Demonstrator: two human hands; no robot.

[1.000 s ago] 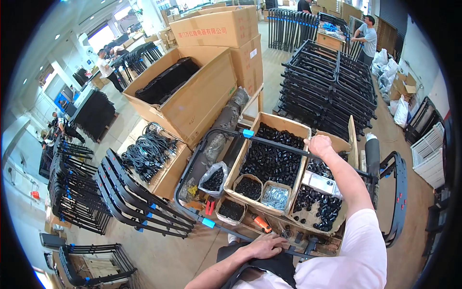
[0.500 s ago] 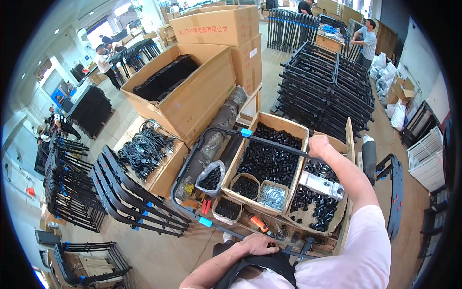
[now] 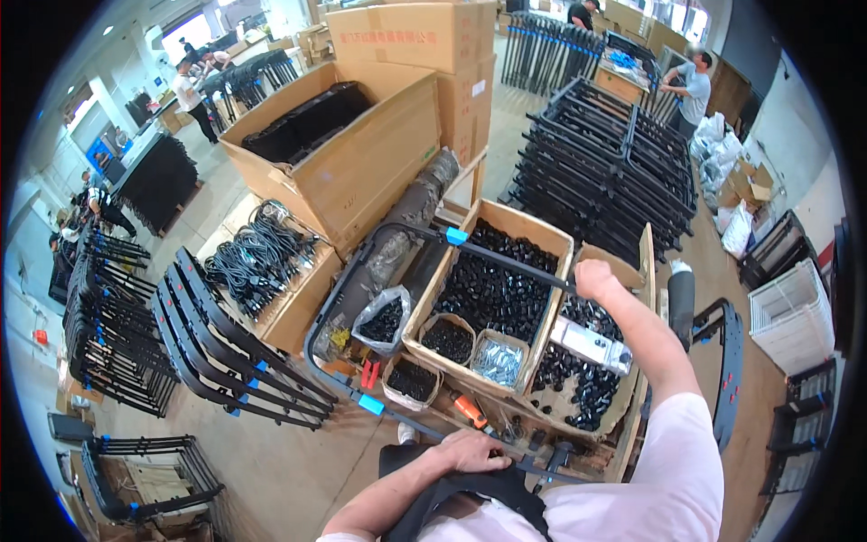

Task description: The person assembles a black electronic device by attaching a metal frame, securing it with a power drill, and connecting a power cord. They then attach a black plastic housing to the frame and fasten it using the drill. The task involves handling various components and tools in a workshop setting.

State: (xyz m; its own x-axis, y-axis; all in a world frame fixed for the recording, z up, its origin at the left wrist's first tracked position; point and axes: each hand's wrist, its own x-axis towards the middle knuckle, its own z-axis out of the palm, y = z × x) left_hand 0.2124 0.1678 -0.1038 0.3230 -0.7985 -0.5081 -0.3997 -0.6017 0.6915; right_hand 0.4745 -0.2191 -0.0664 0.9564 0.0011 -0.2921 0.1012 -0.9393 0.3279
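A U-shaped black metal tube frame point(image 3: 316, 318) lies across the wooden bins, its bend to the left, with a blue clip point(image 3: 370, 404) on its near bar and another on its far bar. My right hand point(image 3: 593, 278) is closed in a fist around the far bar's end. Near my body, my left hand point(image 3: 468, 451) curls over the near bar; its fingertips are partly hidden. Beneath the frame is a wooden bin point(image 3: 423, 318) of small black plastic parts, with a small box of silver screws point(image 3: 498, 360) in it. A silver metal block point(image 3: 591, 345) rests over the right bin.
An orange-handled tool point(image 3: 469, 409) and red-handled pliers point(image 3: 370, 374) lie by the bins' near side. Left are a coil of black cables point(image 3: 257, 262) and leaning black frames point(image 3: 230, 339). Large cartons point(image 3: 370, 135) and stacked frames point(image 3: 605, 167) stand beyond. Other people work farther off.
The whole view has shifted slightly, with the bins and frame a little farther left in it. Both hands keep about the same places on the frame.
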